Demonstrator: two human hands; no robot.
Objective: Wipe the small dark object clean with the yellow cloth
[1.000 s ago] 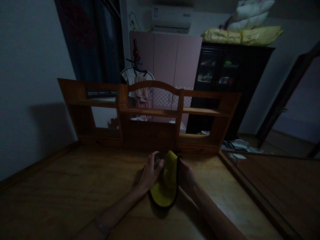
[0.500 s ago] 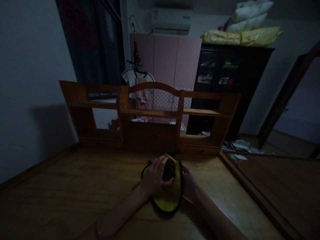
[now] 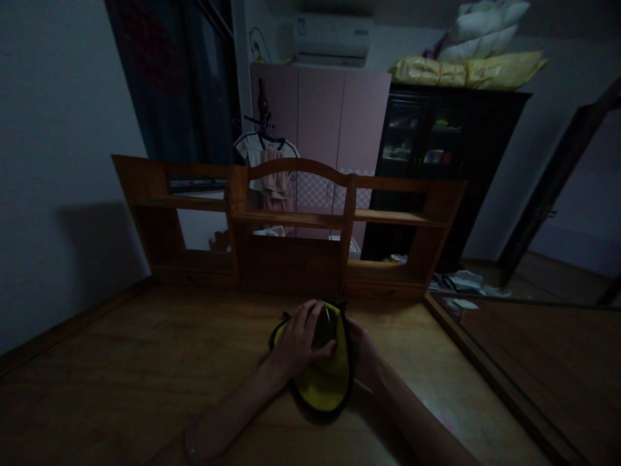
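A dark, rounded, glossy object (image 3: 326, 327) lies against a yellow cloth with black edging (image 3: 324, 385); its exact kind does not show in the dim light. My left hand (image 3: 299, 336) wraps over the object from the left, thumb at its lower side and fingers along its top. From the right, my right hand (image 3: 361, 353) grips the cloth's edge, its fingers partly hidden behind the fabric. The cloth's lower flap hangs toward me above the wooden desk (image 3: 194, 362), and another corner shows left of my left hand.
A wooden shelf unit (image 3: 291, 220) runs along the desk's back edge. A wall (image 3: 63, 194) borders the left, and a raised wooden edge (image 3: 475, 362) the right. Farther back stand a pink wardrobe (image 3: 317, 116), hanging clothes (image 3: 274, 168) and a black cabinet (image 3: 446, 149).
Both hands have shifted slightly left with the cloth and the dark object. A bright glint now shows on the object's top.
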